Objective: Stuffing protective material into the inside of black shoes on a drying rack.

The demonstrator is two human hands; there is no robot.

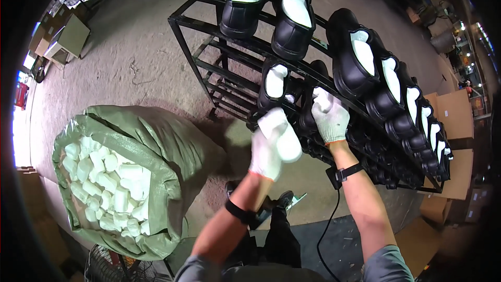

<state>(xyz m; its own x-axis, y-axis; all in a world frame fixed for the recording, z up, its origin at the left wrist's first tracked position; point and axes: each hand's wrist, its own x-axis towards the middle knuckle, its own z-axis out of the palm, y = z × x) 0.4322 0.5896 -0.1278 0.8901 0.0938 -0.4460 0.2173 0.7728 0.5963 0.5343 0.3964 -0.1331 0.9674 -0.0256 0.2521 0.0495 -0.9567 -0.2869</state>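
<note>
My left hand (266, 155), in a white knit glove and slightly blurred, is closed around white shoe inserts (288, 145) in front of the rack. My right hand (333, 121), gloved the same way, reaches to the rack's second level. Its fingers are closed at a white insert (322, 100) in the opening of a black shoe (308, 120), most of which the hand and the upper shelf hide. Just left of it stands another black shoe (272, 86) with a white insert inside. Several black shoes (293, 26) with inserts line the top level.
A black metal rack (190, 23) runs from upper left to lower right, its lower levels also carrying shoes. At left stands a large green sack (172, 151) full of white inserts (104, 183). Cardboard boxes (454, 115) are at right; a fan (104, 266) is below the sack. A black cable (326, 230) hangs beside my right forearm.
</note>
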